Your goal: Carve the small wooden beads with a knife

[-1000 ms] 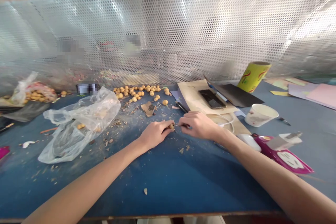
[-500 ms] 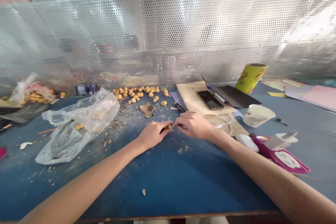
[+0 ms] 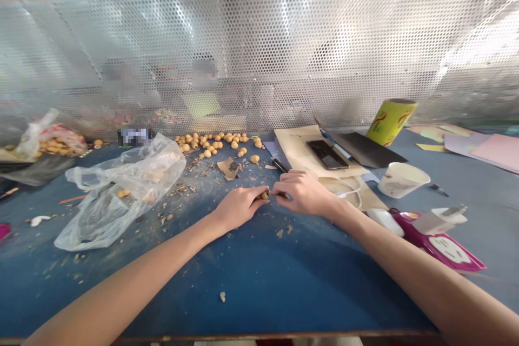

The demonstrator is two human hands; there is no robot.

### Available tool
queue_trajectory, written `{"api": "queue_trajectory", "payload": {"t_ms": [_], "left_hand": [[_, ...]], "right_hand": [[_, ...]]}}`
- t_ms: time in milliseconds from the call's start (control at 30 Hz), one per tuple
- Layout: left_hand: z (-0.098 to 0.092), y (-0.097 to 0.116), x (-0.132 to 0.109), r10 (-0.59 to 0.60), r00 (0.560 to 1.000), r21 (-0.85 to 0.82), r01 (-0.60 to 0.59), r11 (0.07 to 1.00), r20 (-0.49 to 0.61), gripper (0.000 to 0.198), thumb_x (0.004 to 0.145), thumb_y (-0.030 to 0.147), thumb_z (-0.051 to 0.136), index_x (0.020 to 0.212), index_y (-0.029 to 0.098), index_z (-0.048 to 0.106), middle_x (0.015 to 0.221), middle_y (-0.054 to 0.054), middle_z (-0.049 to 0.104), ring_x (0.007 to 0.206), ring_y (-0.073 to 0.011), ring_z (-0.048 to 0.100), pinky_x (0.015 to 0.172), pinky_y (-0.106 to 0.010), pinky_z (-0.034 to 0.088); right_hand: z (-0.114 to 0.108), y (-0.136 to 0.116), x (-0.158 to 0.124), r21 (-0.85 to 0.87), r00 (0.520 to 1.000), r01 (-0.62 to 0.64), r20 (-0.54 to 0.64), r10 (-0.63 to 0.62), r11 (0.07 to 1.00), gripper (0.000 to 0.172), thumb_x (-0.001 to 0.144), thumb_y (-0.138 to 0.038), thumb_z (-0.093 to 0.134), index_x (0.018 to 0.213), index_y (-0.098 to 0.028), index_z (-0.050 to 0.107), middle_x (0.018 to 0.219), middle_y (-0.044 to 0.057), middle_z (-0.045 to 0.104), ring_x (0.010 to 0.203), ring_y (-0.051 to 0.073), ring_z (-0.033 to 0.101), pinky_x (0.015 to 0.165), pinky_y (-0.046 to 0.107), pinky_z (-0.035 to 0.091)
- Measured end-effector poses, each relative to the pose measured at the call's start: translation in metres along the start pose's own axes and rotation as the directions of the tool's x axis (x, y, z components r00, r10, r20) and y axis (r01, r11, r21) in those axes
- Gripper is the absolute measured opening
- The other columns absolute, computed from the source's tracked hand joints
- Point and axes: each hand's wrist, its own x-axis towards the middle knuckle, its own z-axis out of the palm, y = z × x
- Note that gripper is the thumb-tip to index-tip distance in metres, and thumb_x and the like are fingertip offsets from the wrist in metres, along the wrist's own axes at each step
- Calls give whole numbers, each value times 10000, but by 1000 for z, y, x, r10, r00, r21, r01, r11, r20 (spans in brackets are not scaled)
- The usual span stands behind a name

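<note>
My left hand [image 3: 239, 208] and my right hand [image 3: 302, 193] meet just above the blue worktable [image 3: 251, 275]. In my left fingers is a small tan gourd-like bead [image 3: 264, 195], partly hidden by them. My right fingers pinch a small carving tool with a thin metal tip [image 3: 277, 193], its handle mostly hidden, and the tip lies close to the bead. Wood shavings and dust [image 3: 190, 170] are scattered around both hands. A black marker [image 3: 279, 165] lies just beyond my right hand.
Beyond the hands lie several loose tan beads [image 3: 211, 143]. A plastic bag [image 3: 121, 189] lies to the left; a phone on brown card [image 3: 326, 154], a white cup [image 3: 401, 179] and a yellow tube [image 3: 391, 121] stand right. A perforated metal screen [image 3: 259, 48] closes the back.
My hands stay close together over the same spot, with small shifts of the fingers around the bead. The whole view has moved slightly with my head.
</note>
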Motion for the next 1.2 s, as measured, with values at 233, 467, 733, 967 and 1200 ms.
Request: {"api": "queue_trajectory", "payload": {"t_ms": [233,467,733,967,1200], "left_hand": [[1,0,0,0,1000,-17,0,1000,18,351,970,292,507,1309,213,547,1109,-68,707,953,-234,699,811,-351,564],[3,-1,0,1,1000,-39,0,999,30,363,975,297,500,1323,201,535,1128,-79,698,966,-235,694,793,-346,570],[4,-3,0,12,1000,59,-13,998,22,364,984,306,469,1324,188,521,1064,-102,711,901,-242,708,739,-347,579],[7,-7,0,34,999,25,-35,999,11,353,983,294,471,1320,196,516,1080,-90,705,916,-229,704,757,-349,584],[6,-4,1,28,1000,32,-28,999,11,333,974,281,494,1294,198,532,1078,-78,709,914,-231,702,759,-346,579]], "right_hand": [[2,1,-1,-39,999,43,-12,-43,998,185,901,-210,510,780,-176,646,650,20,591,622,134,497,650,272,324],[-2,4,-3,-2,999,31,8,-31,1000,170,899,-211,518,802,-171,652,661,16,592,627,132,502,658,268,323],[-4,6,-3,-24,999,7,43,-6,1000,152,870,-190,534,777,-182,654,651,10,591,618,132,506,647,272,321],[-1,11,-8,60,999,-34,-6,34,998,162,894,-182,513,878,-181,675,745,33,653,700,148,570,710,276,379],[1,11,-9,94,1000,-7,3,7,996,186,935,-220,483,908,-180,662,755,39,648,712,150,570,712,276,382]]}}
